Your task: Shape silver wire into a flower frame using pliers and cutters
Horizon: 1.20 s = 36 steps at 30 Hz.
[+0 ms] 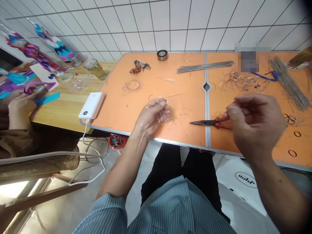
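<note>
My left hand [156, 113] is just above the orange table, its thumb and fingers pinched on a thin wire piece [163, 119] bent into small loops. Some of that wire is hard to tell from the tabletop. On the right, my right hand [258, 125], slightly blurred, has its fingers curled at the red handles of needle-nose pliers [203, 123]. The dark jaws point left toward my left hand, and the handle ends are hidden behind the fingers. A bent wire scrap [187, 110] lies between the two hands.
A looped wire ring [133, 85], a hair ornament [140, 66], a tape roll [162, 55] and wire bundles [204, 67] lie farther back. Tangled wire [243, 81] is at right. A white power bank [91, 105] sits left, near a drink cup [95, 68] and another person's hand [21, 109].
</note>
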Each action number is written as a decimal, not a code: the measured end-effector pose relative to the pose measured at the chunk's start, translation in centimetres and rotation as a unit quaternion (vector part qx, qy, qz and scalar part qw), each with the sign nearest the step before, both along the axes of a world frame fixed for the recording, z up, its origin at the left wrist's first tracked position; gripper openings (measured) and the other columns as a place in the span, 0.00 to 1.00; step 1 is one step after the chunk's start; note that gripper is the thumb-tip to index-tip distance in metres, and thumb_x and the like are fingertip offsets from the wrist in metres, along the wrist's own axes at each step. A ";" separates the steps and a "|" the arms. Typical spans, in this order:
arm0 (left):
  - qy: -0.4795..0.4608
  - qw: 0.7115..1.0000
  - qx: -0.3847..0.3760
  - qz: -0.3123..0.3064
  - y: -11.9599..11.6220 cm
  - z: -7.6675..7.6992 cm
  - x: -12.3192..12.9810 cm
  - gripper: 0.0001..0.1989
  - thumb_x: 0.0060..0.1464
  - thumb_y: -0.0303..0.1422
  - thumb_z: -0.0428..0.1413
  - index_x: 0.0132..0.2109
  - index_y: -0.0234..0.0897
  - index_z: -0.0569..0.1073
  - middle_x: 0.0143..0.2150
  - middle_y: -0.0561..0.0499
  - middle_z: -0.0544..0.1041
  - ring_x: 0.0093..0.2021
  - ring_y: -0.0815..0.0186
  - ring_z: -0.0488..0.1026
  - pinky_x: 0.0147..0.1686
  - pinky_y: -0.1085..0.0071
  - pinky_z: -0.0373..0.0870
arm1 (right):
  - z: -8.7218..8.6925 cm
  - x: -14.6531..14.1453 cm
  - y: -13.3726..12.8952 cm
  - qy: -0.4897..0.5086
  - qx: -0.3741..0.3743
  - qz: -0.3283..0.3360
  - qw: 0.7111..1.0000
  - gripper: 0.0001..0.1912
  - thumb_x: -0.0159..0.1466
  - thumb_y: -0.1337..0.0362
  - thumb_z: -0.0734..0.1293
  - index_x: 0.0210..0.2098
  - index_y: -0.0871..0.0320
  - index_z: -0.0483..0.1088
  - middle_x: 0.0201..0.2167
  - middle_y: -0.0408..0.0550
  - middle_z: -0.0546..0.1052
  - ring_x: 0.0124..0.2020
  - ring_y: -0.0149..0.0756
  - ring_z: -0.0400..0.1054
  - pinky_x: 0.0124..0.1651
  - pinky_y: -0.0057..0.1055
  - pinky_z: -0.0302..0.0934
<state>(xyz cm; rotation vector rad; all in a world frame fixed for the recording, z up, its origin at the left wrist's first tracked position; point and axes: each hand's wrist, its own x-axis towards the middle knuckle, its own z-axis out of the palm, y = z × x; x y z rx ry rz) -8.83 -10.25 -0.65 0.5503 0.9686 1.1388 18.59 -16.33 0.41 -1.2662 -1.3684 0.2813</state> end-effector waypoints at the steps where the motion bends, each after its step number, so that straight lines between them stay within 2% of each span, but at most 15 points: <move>1: -0.008 1.000 0.002 -0.008 -0.2 0.0 0.5 0.10 0.61 0.28 0.74 0.43 0.36 0.80 0.32 0.55 0.85 0.29 0.72 0.83 0.38 0.75 0.83 | 0.4 -0.9 -0.8 0.047 0.005 -0.006 0.999 0.07 0.75 0.61 0.76 0.51 0.48 0.79 0.41 0.49 0.84 0.38 0.49 0.85 0.38 0.49 0.80; 3: -0.016 1.000 0.000 -0.021 -0.7 0.1 1.5 0.10 0.61 0.28 0.74 0.43 0.36 0.81 0.32 0.54 0.85 0.29 0.71 0.82 0.37 0.74 0.82 | 1.0 -2.9 -2.0 0.092 0.059 -0.018 0.994 0.06 0.71 0.64 0.79 0.44 0.49 0.79 0.38 0.47 0.85 0.34 0.47 0.85 0.37 0.48 0.81; 4: -0.016 1.000 -0.001 -0.025 -1.0 0.1 2.1 0.09 0.62 0.29 0.74 0.43 0.36 0.81 0.32 0.53 0.85 0.28 0.71 0.82 0.37 0.74 0.82 | 1.0 -3.8 -2.5 0.096 0.069 -0.003 0.993 0.08 0.70 0.66 0.79 0.43 0.48 0.79 0.38 0.46 0.86 0.33 0.46 0.85 0.37 0.48 0.82; 6: -0.019 0.999 0.004 -0.028 -1.6 0.4 3.0 0.06 0.65 0.28 0.71 0.42 0.34 0.81 0.32 0.52 0.85 0.28 0.72 0.81 0.36 0.74 0.82 | 0.7 -5.2 -2.9 0.082 0.052 0.007 0.995 0.07 0.72 0.66 0.77 0.43 0.45 0.78 0.41 0.47 0.87 0.40 0.48 0.86 0.45 0.53 0.85; 9: -0.015 0.999 0.015 -0.030 -2.3 0.8 4.1 0.08 0.64 0.29 0.72 0.41 0.34 0.81 0.32 0.52 0.84 0.27 0.73 0.78 0.34 0.74 0.80 | -0.6 -5.8 -3.0 0.041 0.061 0.015 0.997 0.07 0.74 0.65 0.76 0.44 0.44 0.76 0.42 0.47 0.88 0.45 0.51 0.88 0.50 0.57 0.85; 12: -0.017 0.999 0.028 -0.037 -2.9 0.9 4.5 0.09 0.63 0.30 0.73 0.40 0.35 0.80 0.34 0.53 0.84 0.26 0.73 0.77 0.33 0.73 0.79 | -1.9 -5.4 -2.9 -0.004 0.087 0.029 0.996 0.10 0.74 0.68 0.75 0.44 0.44 0.75 0.42 0.46 0.88 0.47 0.50 0.88 0.52 0.56 0.84; 15: -0.023 0.998 0.036 -0.048 -3.2 0.8 4.8 0.09 0.63 0.31 0.73 0.39 0.35 0.80 0.34 0.52 0.84 0.25 0.74 0.75 0.31 0.73 0.78 | -2.4 -4.8 -3.0 -0.045 0.106 0.037 0.993 0.12 0.74 0.72 0.73 0.45 0.44 0.75 0.44 0.47 0.89 0.47 0.50 0.88 0.52 0.54 0.83; 20: -0.033 0.995 0.050 -0.074 -3.5 0.6 5.3 0.09 0.63 0.32 0.72 0.39 0.34 0.81 0.33 0.52 0.84 0.25 0.73 0.76 0.31 0.72 0.78 | -1.8 -4.1 -3.7 -0.146 0.089 0.026 0.985 0.14 0.75 0.73 0.71 0.48 0.43 0.74 0.46 0.49 0.91 0.49 0.53 0.89 0.55 0.57 0.81; 27: -0.044 0.993 0.043 -0.100 -3.7 0.3 5.8 0.07 0.63 0.32 0.71 0.41 0.34 0.82 0.34 0.51 0.85 0.26 0.71 0.79 0.32 0.71 0.79 | -1.3 -3.2 -4.1 -0.242 0.042 0.026 0.969 0.10 0.76 0.68 0.71 0.43 0.43 0.77 0.47 0.46 0.92 0.47 0.53 0.88 0.54 0.56 0.77; 32: -0.043 0.993 0.035 -0.105 -3.7 0.4 5.9 0.08 0.63 0.31 0.72 0.40 0.33 0.81 0.34 0.51 0.84 0.25 0.72 0.78 0.32 0.72 0.78 | -2.0 -2.3 -4.4 -0.264 0.109 0.066 0.956 0.13 0.73 0.73 0.73 0.46 0.44 0.77 0.51 0.45 0.92 0.49 0.51 0.89 0.53 0.52 0.76; 36: -0.044 0.991 0.054 -0.112 -3.7 0.4 5.8 0.09 0.63 0.32 0.72 0.39 0.33 0.82 0.34 0.51 0.84 0.26 0.73 0.78 0.32 0.73 0.79 | -2.3 -2.3 -4.6 -0.279 0.137 0.064 0.948 0.15 0.71 0.73 0.74 0.46 0.42 0.77 0.51 0.41 0.92 0.46 0.50 0.90 0.49 0.51 0.77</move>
